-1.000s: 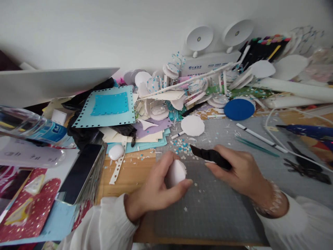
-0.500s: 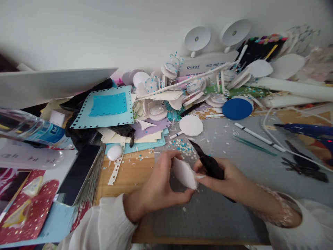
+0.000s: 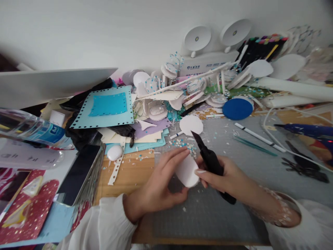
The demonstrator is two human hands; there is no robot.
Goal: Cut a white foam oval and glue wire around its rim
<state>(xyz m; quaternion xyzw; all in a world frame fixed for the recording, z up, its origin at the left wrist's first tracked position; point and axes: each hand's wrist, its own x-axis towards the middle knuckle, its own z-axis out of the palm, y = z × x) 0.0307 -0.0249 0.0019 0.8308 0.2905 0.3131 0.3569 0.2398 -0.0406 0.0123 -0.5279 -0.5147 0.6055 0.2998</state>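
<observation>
A white foam disc [image 3: 186,172] is held at a slant above the grey cutting mat [image 3: 208,222]. My left hand [image 3: 162,180] curves round its left side, fingers at the top and thumb below. My right hand [image 3: 221,173] pinches the disc's right edge with the thumb, while a black utility knife [image 3: 212,161] rests in the same hand, blade pointing up and left. Just behind my hands lie small blue and white star bits [image 3: 179,143] and another white disc [image 3: 191,125] with a thin stick beside it.
White discs and wire decorations crowd the back, before a white emergency lamp [image 3: 208,62]. A blue disc [image 3: 237,108], tweezers [image 3: 256,146] and a blue glue gun [image 3: 307,130] lie to the right. Leftward are a phone [image 3: 79,175], a water bottle [image 3: 31,128] and coloured paper [image 3: 109,107].
The disc has turned so more of its flat face shows. My right thumb now presses on its edge, and the knife has shifted slightly with my right hand.
</observation>
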